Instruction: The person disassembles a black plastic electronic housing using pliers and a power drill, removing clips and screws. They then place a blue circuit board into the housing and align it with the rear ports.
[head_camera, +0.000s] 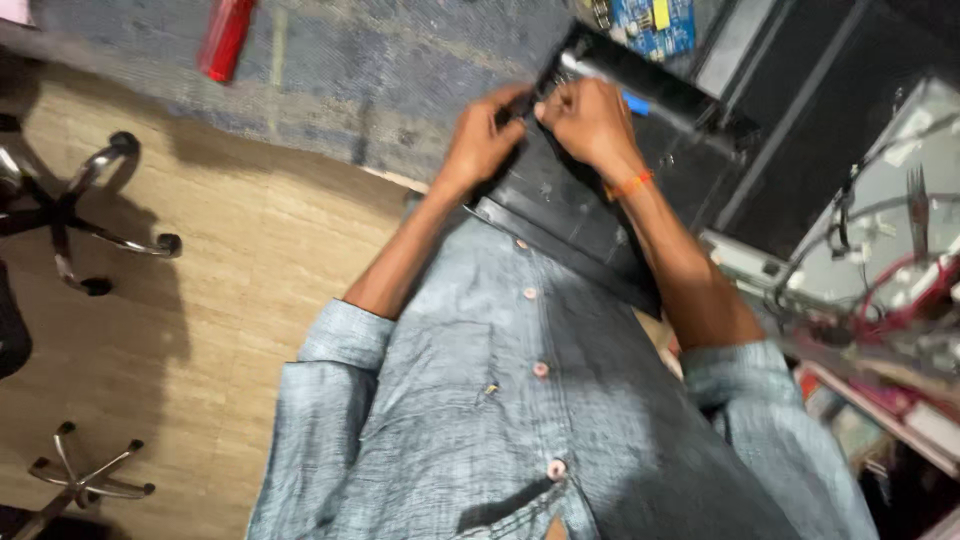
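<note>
Black plastic panel (570, 200) lies on the lap, its far edge under both hands. Left hand (487, 135) and right hand (590, 120) meet there, fingers pinched narrow on something too small to tell. At one o'clock sits a blue circuit board (655, 25); at ten, a red tool (228, 38); at three, tangled wiring (880, 260).

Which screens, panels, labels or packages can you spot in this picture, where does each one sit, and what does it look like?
Black flat panel: centre, held against the person's shirt, dark rectangle; left hand and right hand grip its top edge.
Blue circuit board: top edge, small, with yellow parts.
Opened metal chassis: right side, grey, with red and black wires.
Red cylinder: top left on the grey carpet; too blurred to identify.
No readable labels or packages.
</note>
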